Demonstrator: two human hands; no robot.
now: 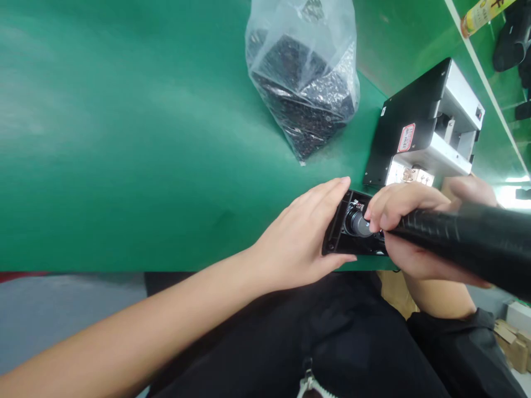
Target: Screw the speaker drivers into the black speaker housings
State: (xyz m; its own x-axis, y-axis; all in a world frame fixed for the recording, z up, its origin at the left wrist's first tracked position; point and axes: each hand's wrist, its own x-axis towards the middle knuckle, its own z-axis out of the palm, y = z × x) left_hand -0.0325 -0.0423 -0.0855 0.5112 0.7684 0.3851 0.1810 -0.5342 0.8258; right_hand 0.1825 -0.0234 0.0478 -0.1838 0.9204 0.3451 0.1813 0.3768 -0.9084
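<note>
My left hand [296,237] grips the left end of a black plastic housing [332,245], fingers along its far side and thumb along the near side. Inside the open housing sits a round dark grey part [359,222] with a metallic rim. A thick black electric screwdriver [468,235] lies slantwise in my right hand [415,207], its body running out at the right edge. My right fingers wrap its front end above the housing, and they hide the tip. The housing's right end is also covered by that hand.
A clear plastic bag [305,83] of black parts lies behind my hands on the green table mat [124,138]. A black and silver screw feeder [415,121] stands at right. Farther off are a bottle [483,16] and dark objects [512,41]. The table's near edge runs just below the housing.
</note>
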